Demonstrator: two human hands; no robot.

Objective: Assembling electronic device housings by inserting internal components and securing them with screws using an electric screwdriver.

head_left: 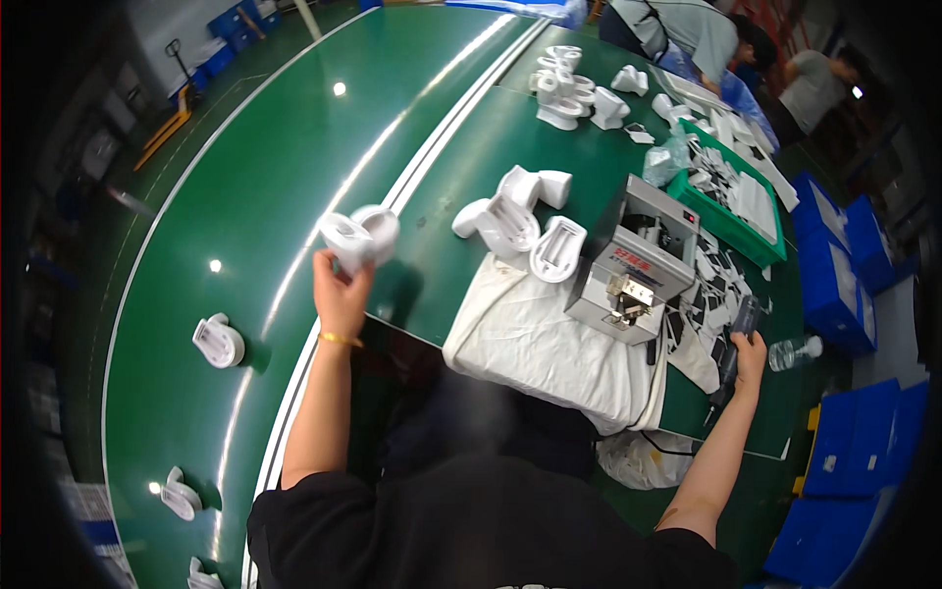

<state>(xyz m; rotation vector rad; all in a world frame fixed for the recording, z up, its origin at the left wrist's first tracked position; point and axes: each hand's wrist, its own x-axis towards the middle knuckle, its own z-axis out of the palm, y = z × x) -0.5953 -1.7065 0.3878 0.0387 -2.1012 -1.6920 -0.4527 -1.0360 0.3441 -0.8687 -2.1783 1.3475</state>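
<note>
My left hand (340,299) is raised at the edge of the green conveyor belt, fingers closed round a white plastic housing (348,240) with two rounded lobes. Far to the right, my right hand (751,361) grips a black electric screwdriver (729,368), its tip pointing down toward the near table edge. Between the hands lies a white cloth (530,324). More white housings (507,224) rest at its far edge, one with its oval recess facing up. A grey metal screw feeder (633,270) stands on the cloth's right part.
Single housings (218,341) sit on the conveyor belt (275,177). A green crate (775,236) of small parts stands at right, beside loose dark and white pieces (714,280) and a clear bottle (793,353). Further housings (561,93) cluster at the back, near other people. Blue bins (854,437) line the right.
</note>
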